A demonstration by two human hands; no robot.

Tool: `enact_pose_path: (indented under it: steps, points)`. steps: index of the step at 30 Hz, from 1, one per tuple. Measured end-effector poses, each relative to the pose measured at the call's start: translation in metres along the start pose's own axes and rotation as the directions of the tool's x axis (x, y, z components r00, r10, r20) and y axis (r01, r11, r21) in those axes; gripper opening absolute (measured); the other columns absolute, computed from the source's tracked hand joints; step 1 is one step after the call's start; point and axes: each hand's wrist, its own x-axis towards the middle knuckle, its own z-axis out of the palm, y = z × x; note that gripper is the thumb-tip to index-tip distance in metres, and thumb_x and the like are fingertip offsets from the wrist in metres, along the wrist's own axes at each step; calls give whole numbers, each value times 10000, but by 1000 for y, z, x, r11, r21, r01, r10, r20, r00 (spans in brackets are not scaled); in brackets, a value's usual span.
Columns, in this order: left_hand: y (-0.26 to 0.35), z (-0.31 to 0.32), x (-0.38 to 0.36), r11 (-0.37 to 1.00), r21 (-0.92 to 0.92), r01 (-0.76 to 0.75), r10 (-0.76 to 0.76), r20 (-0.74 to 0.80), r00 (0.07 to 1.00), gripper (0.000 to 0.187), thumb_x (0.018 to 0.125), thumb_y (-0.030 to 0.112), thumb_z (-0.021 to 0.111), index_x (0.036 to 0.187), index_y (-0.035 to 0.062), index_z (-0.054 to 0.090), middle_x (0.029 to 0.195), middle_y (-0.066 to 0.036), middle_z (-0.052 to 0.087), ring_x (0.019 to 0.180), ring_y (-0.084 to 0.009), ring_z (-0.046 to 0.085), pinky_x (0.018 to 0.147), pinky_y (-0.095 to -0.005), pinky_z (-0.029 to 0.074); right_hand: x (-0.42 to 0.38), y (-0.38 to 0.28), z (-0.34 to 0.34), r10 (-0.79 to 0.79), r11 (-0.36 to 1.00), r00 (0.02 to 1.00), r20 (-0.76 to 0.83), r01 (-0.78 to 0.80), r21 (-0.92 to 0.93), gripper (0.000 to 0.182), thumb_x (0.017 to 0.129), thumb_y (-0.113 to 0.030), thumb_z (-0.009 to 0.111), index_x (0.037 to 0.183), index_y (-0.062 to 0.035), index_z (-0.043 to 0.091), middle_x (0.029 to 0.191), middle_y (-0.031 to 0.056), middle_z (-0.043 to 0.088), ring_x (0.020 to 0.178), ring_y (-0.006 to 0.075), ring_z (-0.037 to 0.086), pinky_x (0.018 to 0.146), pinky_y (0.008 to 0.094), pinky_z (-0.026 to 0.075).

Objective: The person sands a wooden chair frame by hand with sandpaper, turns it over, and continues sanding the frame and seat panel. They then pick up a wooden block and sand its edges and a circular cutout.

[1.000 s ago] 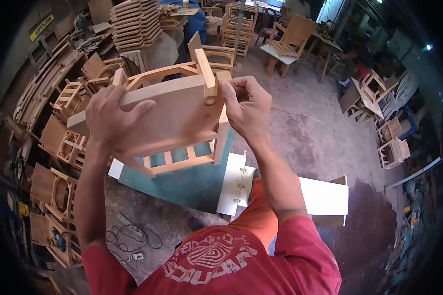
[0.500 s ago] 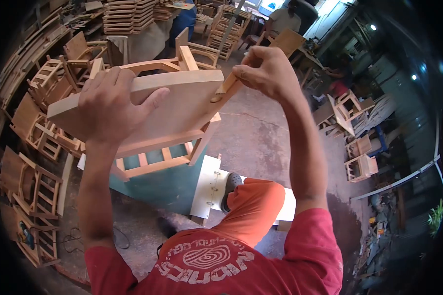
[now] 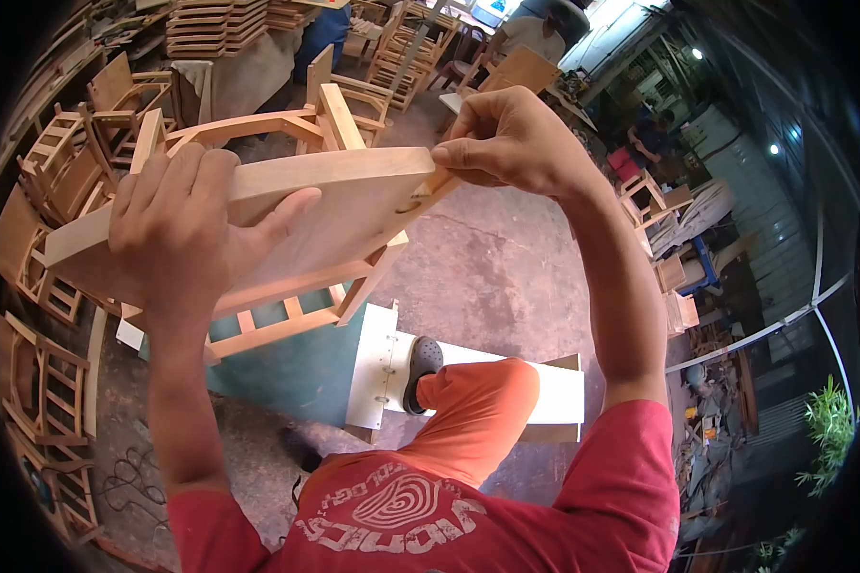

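A wooden chair (image 3: 306, 283) of pale timber rests tilted on a green surface (image 3: 287, 387) in front of me. Its broad pale board (image 3: 334, 181) faces me. My left hand (image 3: 177, 215) is closed over the board's upper edge at the left, with the thumb lying against the near face. At the board's right corner, my right hand (image 3: 502, 143) has thumb and fingers pinched by the end of a wooden upright. Whatever lies between those fingertips is hidden. A round mark or hole shows in the upright just below the hand.
Several unfinished chairs (image 3: 53, 372) line the left side, and stacked wooden parts (image 3: 201, 29) stand behind. A white board (image 3: 487, 377) lies under my foot. Another person (image 3: 535, 38) sits at the back, and a second person (image 3: 648, 138) is at the right.
My right hand has come slightly down and left, closer to the board's corner, covering the upright's end. My left hand keeps its hold. The whole view has shifted.
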Motion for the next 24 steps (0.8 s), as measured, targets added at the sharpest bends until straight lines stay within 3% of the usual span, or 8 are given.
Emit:
enact_pose_path:
  steps: [3, 5, 6, 9, 17, 19, 21, 24]
  points:
    - [-1, 3, -5, 998, -55, 34, -32, 40, 999, 483, 620, 507, 908, 794, 126, 668, 771, -19, 625, 742, -255, 631, 662, -402, 515, 2, 4, 3, -21, 998, 999, -26, 19, -57, 273, 857, -208, 861, 831, 10, 698, 700, 31, 672, 602, 75, 619, 541, 224, 488]
    - [-2, 3, -5, 998, -52, 20, -18, 34, 999, 484, 620, 510, 907, 799, 128, 670, 779, -16, 632, 743, -252, 631, 662, -396, 516, 7, 0, 8, -101, 977, 991, -88, 81, -199, 245, 855, -180, 838, 812, 4, 683, 716, 34, 681, 617, 82, 633, 558, 227, 497]
    - [-4, 2, -6, 999, -43, 8, -6, 29, 1000, 486, 620, 514, 905, 803, 129, 671, 788, -12, 640, 745, -250, 632, 662, -391, 518, 3, -7, 8, -64, 966, 991, -114, 33, -255, 274, 751, -227, 824, 811, 18, 718, 753, 114, 706, 689, 194, 698, 643, 337, 553]
    - [-3, 2, -6, 998, -51, 21, -20, 24, 1000, 491, 625, 526, 899, 810, 130, 675, 790, -12, 644, 743, -243, 633, 660, -382, 518, -4, -6, 12, 21, 990, 989, -147, -41, -134, 275, 742, -219, 826, 831, 19, 721, 747, 117, 701, 675, 190, 694, 634, 334, 549]
    - [-4, 5, -6, 997, -76, 4, -4, -1, 1000, 497, 621, 532, 903, 820, 130, 687, 768, -18, 632, 719, -246, 625, 645, -378, 510, -8, -5, 9, 6, 997, 993, -118, -14, -71, 254, 797, -212, 845, 842, 8, 726, 734, 94, 713, 662, 160, 683, 621, 325, 539]
    - [-5, 2, -5, 998, -68, 9, -10, -16, 1000, 500, 619, 532, 903, 820, 128, 687, 772, -20, 641, 717, -248, 627, 645, -376, 512, -3, -2, 8, -29, 997, 993, -111, 21, -74, 252, 809, -204, 846, 857, 15, 732, 746, 97, 724, 675, 163, 687, 634, 327, 544]
    - [0, 3, -5, 999, -26, 25, -25, 2, 1000, 543, 660, 646, 856, 736, 152, 644, 747, 16, 618, 726, -191, 624, 701, -362, 483, 2, -6, 8, -87, 981, 982, -169, 55, -187, 250, 809, -202, 848, 859, 14, 732, 753, 102, 727, 678, 180, 686, 654, 341, 547]
    - [-3, 4, -7, 996, -75, 41, -42, -10, 999, 539, 658, 642, 856, 736, 152, 645, 744, 19, 612, 724, -190, 618, 697, -362, 477, 9, 22, 8, -124, 973, 966, -226, 74, -217, 235, 803, -190, 844, 872, 9, 739, 769, 111, 735, 701, 211, 697, 673, 364, 553]
